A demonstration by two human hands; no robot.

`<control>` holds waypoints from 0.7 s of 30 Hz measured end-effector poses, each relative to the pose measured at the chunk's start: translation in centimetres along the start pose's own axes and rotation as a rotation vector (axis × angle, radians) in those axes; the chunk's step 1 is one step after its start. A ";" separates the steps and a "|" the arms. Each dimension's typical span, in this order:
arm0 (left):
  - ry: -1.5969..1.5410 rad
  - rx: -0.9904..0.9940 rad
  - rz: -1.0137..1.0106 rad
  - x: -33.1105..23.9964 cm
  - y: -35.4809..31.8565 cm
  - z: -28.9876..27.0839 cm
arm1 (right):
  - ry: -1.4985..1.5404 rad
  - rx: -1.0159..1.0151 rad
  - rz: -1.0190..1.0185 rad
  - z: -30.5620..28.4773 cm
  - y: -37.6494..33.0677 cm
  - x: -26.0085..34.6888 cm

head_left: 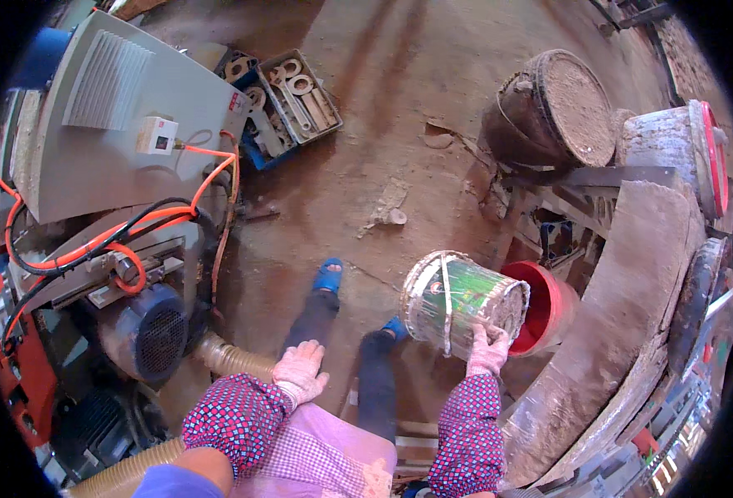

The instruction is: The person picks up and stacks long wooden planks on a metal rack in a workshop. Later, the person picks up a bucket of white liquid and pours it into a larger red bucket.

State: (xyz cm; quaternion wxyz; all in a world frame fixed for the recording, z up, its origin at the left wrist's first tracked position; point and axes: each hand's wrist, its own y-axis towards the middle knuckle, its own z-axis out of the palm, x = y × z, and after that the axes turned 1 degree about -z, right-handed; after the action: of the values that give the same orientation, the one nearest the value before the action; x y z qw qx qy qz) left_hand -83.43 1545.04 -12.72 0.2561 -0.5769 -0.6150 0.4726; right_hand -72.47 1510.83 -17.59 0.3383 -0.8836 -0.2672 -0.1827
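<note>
My right hand [487,352], in a pale pink work glove, is closed on the bottom edge of a green and white bucket [462,292]. This bucket is tipped on its side, its base toward the right and its handle strap hanging across the wall. Close behind it stands a red bucket [550,311], its inside partly visible. My left hand [300,371], gloved the same way, rests near my thigh over the checked pink apron [316,455]. Its fingers are stretched out, and nothing is in it.
A dark bucket full of brown powder [578,108] stands at the upper right, near a whitish red-rimmed bucket [661,141]. At left are a grey machine cabinet [134,108], orange cables [92,245] and a motor [155,336]. Tool trays [300,95] lie beyond. A dusty board [607,332] slopes at right.
</note>
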 end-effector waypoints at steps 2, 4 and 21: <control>-0.014 -0.017 0.021 0.3 0.2 0.5 | 0.032 -0.006 -0.006 0.0 0.3 -0.7; -0.036 -0.024 0.014 0.2 0.1 0.6 | 0.048 -0.013 -0.037 0.0 0.5 -1.0; -0.010 -0.093 0.063 0.7 0.0 1.4 | -0.005 -0.037 -0.050 -0.3 1.7 -3.2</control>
State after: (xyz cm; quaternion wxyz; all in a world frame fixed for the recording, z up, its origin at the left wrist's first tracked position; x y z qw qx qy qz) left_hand -84.77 1545.30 -13.44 0.2109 -0.6048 -0.6192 0.4542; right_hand -74.05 1508.48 -19.85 0.3163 -0.8834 -0.2865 -0.1937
